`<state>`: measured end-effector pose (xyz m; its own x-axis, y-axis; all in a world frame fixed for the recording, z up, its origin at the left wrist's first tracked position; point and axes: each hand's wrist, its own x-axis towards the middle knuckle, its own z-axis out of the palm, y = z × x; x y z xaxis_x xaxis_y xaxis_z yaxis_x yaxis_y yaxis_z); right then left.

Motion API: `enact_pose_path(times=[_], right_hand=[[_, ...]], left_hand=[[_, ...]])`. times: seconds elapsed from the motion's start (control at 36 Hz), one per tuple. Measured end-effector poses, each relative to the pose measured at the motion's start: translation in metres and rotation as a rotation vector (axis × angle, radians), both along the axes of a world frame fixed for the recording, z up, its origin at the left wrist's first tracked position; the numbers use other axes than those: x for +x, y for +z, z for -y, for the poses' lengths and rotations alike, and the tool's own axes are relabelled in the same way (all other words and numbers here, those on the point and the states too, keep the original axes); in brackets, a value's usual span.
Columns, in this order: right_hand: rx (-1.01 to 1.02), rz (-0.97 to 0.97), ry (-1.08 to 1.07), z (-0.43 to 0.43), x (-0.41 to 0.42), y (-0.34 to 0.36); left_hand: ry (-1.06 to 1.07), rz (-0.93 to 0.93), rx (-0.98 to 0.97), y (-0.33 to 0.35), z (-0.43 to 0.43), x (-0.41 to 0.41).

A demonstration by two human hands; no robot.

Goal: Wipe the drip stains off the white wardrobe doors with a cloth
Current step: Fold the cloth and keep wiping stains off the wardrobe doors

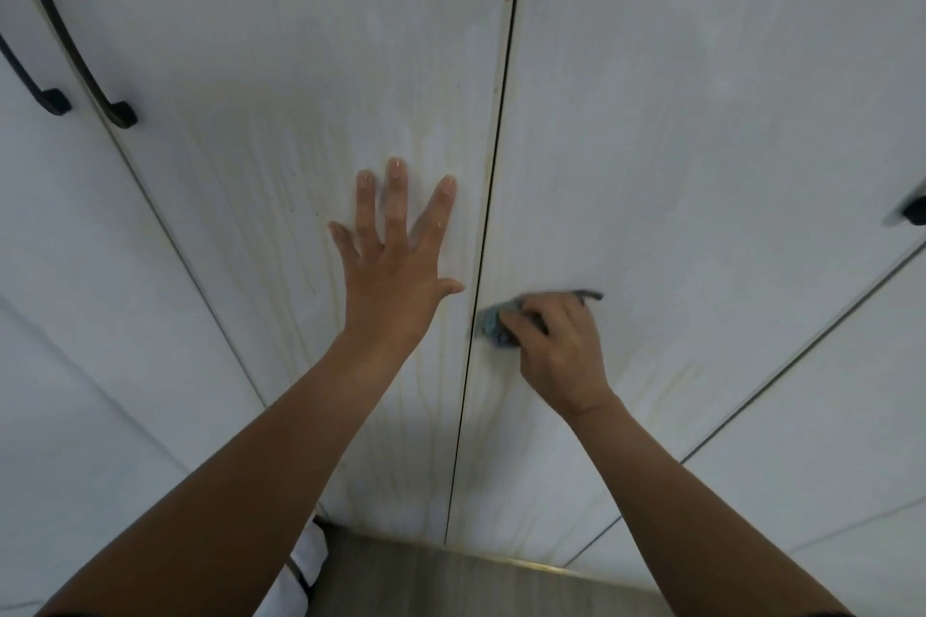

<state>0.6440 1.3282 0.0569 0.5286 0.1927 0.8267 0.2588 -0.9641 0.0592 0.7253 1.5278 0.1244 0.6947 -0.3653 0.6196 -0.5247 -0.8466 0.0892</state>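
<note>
Centre frame: left hand [396, 261] spread flat on door [300, 115]; right hand [556, 346] grips cloth [493, 323], best following streaks downward.

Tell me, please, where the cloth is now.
Head view, right of centre: the right hand holds the grey cloth against the right door, beside the centre gap.

bare door panels [701, 115], black handles [75, 35] protruding upper-left

Single head-worn view, close to the wardrobe doors [701, 140], tilted down toward the floor [451, 581].
</note>
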Motion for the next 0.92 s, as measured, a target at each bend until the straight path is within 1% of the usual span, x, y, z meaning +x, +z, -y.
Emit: enact_pose_path(times=[0.11, 0.17, 0.22, 0.28, 0.36, 0.42, 0.47, 0.53, 0.61, 0.67, 0.72, 0.78, 0.81, 0.86, 0.92], right_hand=[[0.162, 0.231, -0.048, -0.009, 0.008, 0.065], [0.21, 0.291, -0.043, -0.016, 0.014, 0.088], [0.242, 0.328, -0.038, -0.021, 0.018, 0.093], [0.246, 0.338, -0.047, -0.022, 0.019, 0.075], [0.168, 0.277, -0.048, -0.019, 0.02, 0.016], [0.064, 0.168, -0.031, -0.016, 0.016, -0.026], [-0.026, 0.062, -0.006, -0.015, 0.01, -0.052], [-0.049, -0.008, 0.001, -0.014, 0.007, -0.06], [0.012, -0.043, -0.003, -0.019, 0.005, -0.048], [0.082, 0.053, -0.046, -0.022, 0.007, -0.03], [0.174, 0.204, -0.066, -0.022, 0.008, 0.002], [0.243, 0.331, -0.138, -0.022, 0.01, 0.032], [0.267, 0.363, -0.191, -0.024, 0.012, 0.04], [0.301, 0.428, -0.245, -0.026, 0.015, 0.043], [0.307, 0.438, -0.313, -0.037, 0.025, 0.025]], left_hand=[[0.025, 0.009, 0.012, 0.0, 0.001, -0.002], [0.039, 0.029, 0.03, -0.003, -0.001, -0.004], [0.047, 0.041, 0.026, -0.008, -0.005, -0.008], [0.05, 0.047, 0.022, -0.018, -0.01, -0.015], [0.068, 0.043, 0.052, -0.037, -0.018, -0.021], [0.093, 0.044, 0.083, -0.045, -0.022, -0.022], [0.117, 0.068, 0.103, -0.052, -0.027, -0.017], [0.117, 0.105, 0.113, -0.059, -0.031, -0.01], [0.076, 0.155, 0.097, -0.072, -0.033, 0.003], [0.025, 0.196, 0.062, -0.083, -0.032, 0.014], [-0.018, 0.265, 0.048, -0.091, -0.035, 0.021], [-0.073, 0.337, 0.049, -0.099, -0.041, 0.033], [-0.111, 0.341, 0.056, -0.104, -0.045, 0.04], [-0.172, 0.352, 0.065, -0.11, -0.05, 0.046], [-0.231, 0.36, 0.074, -0.117, -0.054, 0.056]])
